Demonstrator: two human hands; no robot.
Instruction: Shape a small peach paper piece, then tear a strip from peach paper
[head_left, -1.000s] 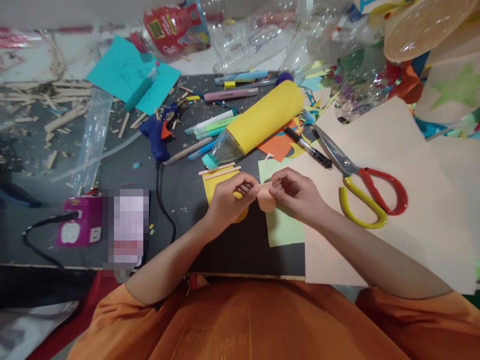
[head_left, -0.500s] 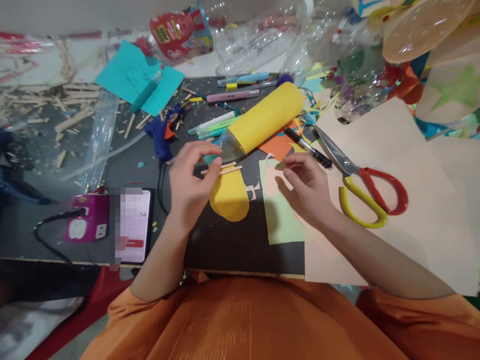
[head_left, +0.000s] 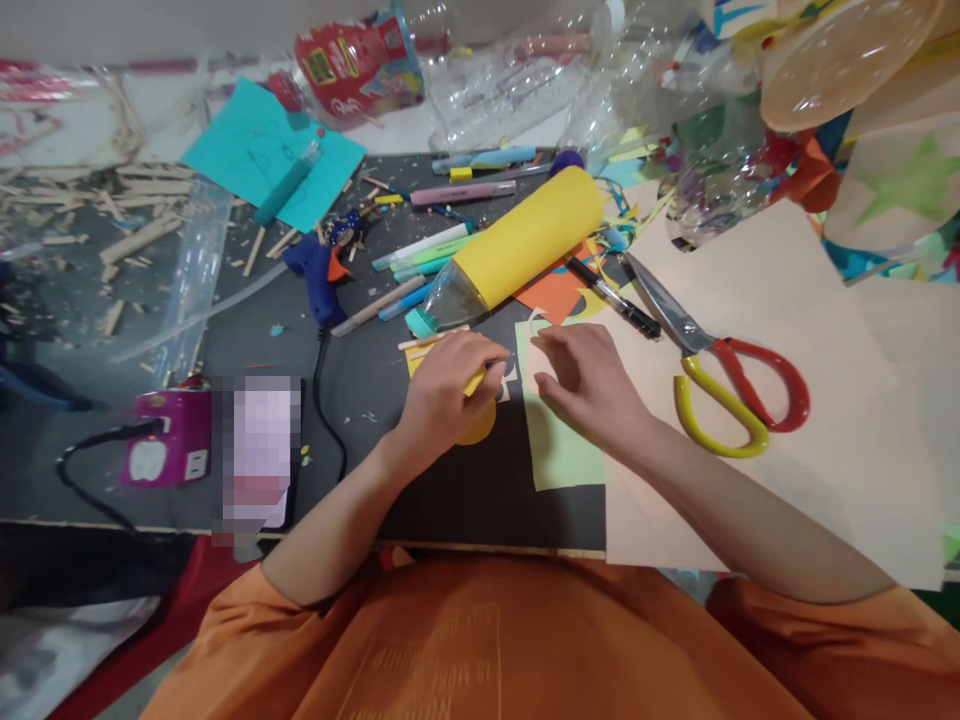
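My left hand point(head_left: 454, 390) is over a yellow paper piece point(head_left: 477, 428) with a rounded end, covering most of it. Its thumb and fingers are slightly apart, pointing at a small pale paper cut-out point(head_left: 510, 382); whether they touch it I cannot tell. Thin wooden sticks point(head_left: 420, 345) lie at the yellow piece's upper edge. My right hand point(head_left: 596, 380), fingers curved and thumb apart, hovers with nothing visible in it over light green paper point(head_left: 566, 455). Beyond both hands lies a clear plastic bottle point(head_left: 456, 298) with a teal cap, wrapped in yellow paper point(head_left: 536, 235).
Scissors point(head_left: 720, 370) lie on large pale sheets point(head_left: 847, 480) at right, beside a black pen point(head_left: 619, 300). A blue glue gun point(head_left: 319, 280), markers point(head_left: 435, 250), a phone point(head_left: 262, 450) and a purple power adapter point(head_left: 166, 440) are left. Plastic bottles point(head_left: 517, 100) and wood scraps point(head_left: 142, 235) lie behind.
My left hand has moved right and down, from beside the bottle cap to over the yellow piece. My right hand has shifted slightly left and down, staying curved.
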